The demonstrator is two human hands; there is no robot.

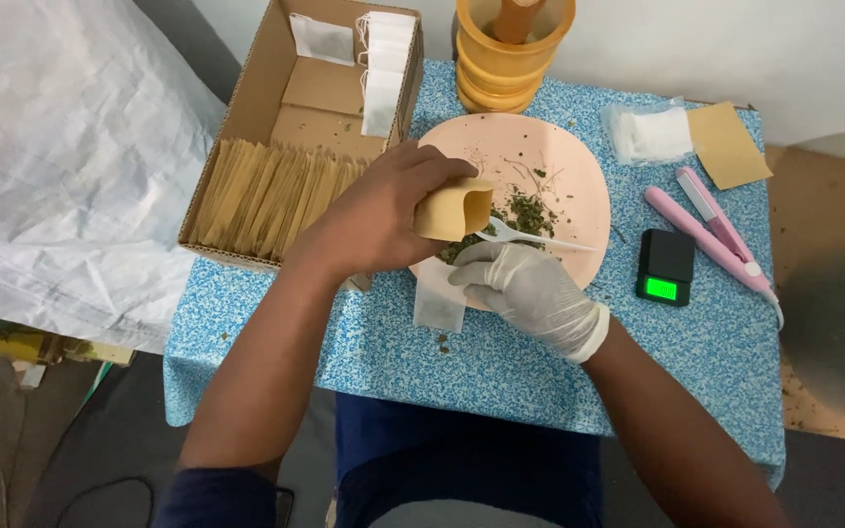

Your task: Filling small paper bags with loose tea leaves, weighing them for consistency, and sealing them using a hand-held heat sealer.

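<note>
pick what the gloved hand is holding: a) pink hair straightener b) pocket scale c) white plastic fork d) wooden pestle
c: the gloved right hand grips a white plastic fork whose tines lie in the dried green herbs on the pink plate, while the bare left hand holds an open tan paper pouch beside it.

Bare left hand point(383, 210) curled closed; gloved right hand point(530, 288) pinching.

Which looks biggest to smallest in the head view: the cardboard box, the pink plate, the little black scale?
1. Cardboard box
2. Pink plate
3. Black scale

All rest on the same table, so nearness hardly skews this.
</note>
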